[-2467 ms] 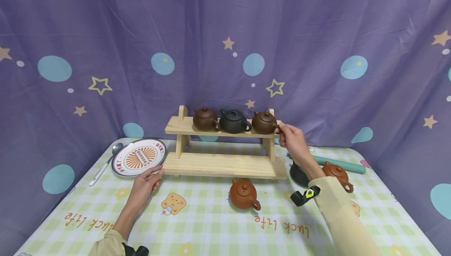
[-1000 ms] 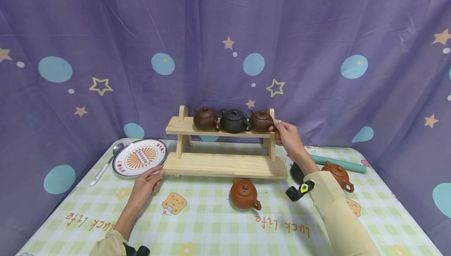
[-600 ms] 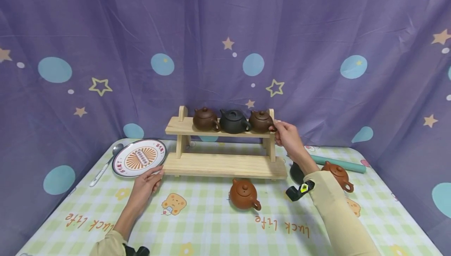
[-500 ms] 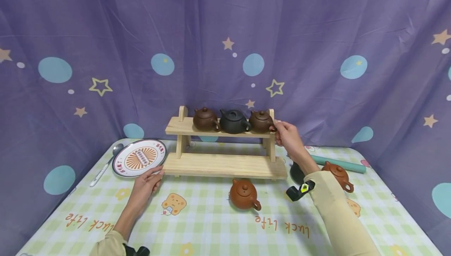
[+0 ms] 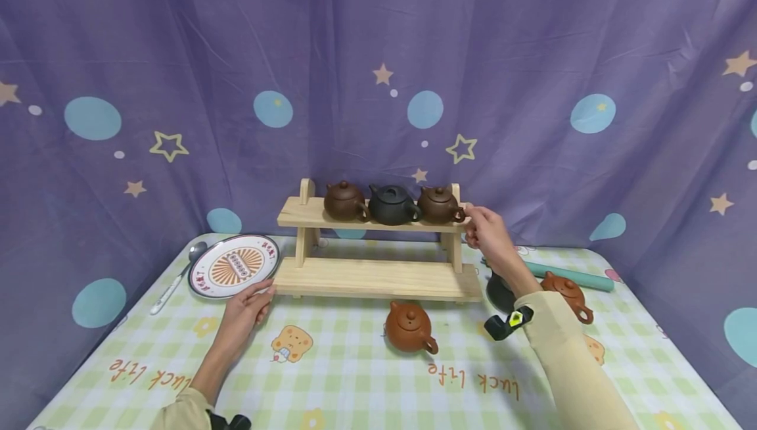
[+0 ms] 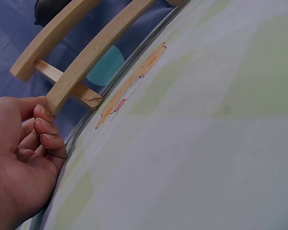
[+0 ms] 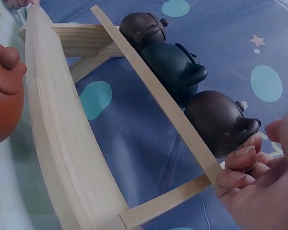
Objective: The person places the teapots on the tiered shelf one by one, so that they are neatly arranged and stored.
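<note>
Head view: it seems best to draw the right grip (image 5: 492, 236) straight outward, so the handle (image 5: 458, 215) is not caught and the right-hand brown teapot (image 5: 437, 205) is not nudged; that teapot stands upright on the top shelf (image 5: 303, 212) of the wooden rack (image 5: 454, 250), beside the black teapot (image 5: 393, 206) and just left of the right grip; left wrist view: the left grip (image 6: 26, 177) pinches the end of the lower shelf (image 6: 93, 53), a useful brace; right wrist view: the right grip's fingers (image 7: 233, 178) are loosely curled, apparently holding nothing; whether they touch the handle is hard to tell
</note>
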`<state>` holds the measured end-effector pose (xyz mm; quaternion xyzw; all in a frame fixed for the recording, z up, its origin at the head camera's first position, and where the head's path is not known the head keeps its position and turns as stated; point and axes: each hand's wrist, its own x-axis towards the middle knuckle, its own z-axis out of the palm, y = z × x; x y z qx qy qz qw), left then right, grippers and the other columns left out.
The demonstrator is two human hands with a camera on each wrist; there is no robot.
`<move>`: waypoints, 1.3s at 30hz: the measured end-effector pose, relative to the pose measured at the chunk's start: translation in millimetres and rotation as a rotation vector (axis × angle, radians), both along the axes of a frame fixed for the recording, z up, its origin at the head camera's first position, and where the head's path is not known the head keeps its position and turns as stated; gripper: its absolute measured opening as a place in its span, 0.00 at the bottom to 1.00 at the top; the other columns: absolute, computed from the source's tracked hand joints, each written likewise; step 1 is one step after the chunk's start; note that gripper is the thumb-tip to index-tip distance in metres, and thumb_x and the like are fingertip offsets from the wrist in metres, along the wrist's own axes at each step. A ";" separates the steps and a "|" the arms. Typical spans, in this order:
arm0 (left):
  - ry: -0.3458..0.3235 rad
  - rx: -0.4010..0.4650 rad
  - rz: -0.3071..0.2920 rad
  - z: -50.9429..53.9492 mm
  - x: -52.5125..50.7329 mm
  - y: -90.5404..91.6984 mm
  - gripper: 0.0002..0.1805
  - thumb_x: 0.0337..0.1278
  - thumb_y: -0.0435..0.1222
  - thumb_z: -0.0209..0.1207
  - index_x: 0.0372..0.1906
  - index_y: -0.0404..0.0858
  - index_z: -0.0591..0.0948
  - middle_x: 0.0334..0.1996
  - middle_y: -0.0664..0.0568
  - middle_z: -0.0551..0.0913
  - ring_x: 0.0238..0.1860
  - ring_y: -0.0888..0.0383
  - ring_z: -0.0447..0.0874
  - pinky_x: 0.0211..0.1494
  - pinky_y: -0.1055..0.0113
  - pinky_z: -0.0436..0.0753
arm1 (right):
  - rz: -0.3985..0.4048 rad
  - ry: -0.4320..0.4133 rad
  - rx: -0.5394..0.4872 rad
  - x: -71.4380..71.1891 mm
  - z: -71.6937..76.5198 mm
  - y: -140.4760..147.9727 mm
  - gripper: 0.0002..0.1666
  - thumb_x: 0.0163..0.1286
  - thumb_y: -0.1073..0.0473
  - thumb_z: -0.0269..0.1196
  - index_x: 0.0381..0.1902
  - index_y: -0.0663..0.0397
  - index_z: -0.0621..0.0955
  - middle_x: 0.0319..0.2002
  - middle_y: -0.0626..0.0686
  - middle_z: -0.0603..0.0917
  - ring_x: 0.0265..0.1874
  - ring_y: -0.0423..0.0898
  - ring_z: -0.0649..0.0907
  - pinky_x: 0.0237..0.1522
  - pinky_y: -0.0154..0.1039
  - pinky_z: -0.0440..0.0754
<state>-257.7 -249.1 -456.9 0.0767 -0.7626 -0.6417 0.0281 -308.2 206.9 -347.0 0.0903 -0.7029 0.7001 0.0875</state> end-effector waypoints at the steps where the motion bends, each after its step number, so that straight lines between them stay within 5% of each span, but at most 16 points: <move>1: 0.001 0.001 0.001 -0.1 -0.1 0.0 0.27 0.79 0.39 0.56 0.73 0.30 0.70 0.28 0.55 0.78 0.26 0.65 0.69 0.27 0.74 0.71 | 0.006 0.002 0.001 0.7 -1.2 1.4 0.18 0.85 0.54 0.47 0.40 0.64 0.72 0.19 0.47 0.66 0.17 0.37 0.65 0.22 0.31 0.62; 9: 0.005 0.001 -0.002 0.6 0.3 1.7 0.27 0.78 0.39 0.56 0.72 0.30 0.70 0.28 0.55 0.78 0.26 0.65 0.69 0.28 0.74 0.71 | -0.010 -0.071 0.046 16.2 -12.6 14.5 0.23 0.87 0.51 0.45 0.55 0.69 0.70 0.22 0.49 0.65 0.19 0.40 0.64 0.25 0.34 0.63; 32: 0.013 0.004 0.000 -0.3 -0.7 0.3 0.25 0.79 0.39 0.56 0.72 0.31 0.71 0.29 0.55 0.79 0.28 0.65 0.70 0.28 0.74 0.72 | 0.037 -0.142 0.118 77.9 -63.9 14.8 0.21 0.87 0.54 0.47 0.54 0.72 0.72 0.23 0.52 0.68 0.18 0.41 0.67 0.23 0.37 0.66; 39: 0.008 0.003 -0.003 -1.1 -0.5 -0.9 0.26 0.79 0.39 0.56 0.72 0.30 0.70 0.29 0.55 0.79 0.28 0.65 0.70 0.29 0.74 0.72 | 0.051 -0.230 0.108 95.4 -77.1 7.8 0.19 0.86 0.55 0.48 0.53 0.69 0.74 0.23 0.52 0.69 0.20 0.42 0.67 0.24 0.36 0.65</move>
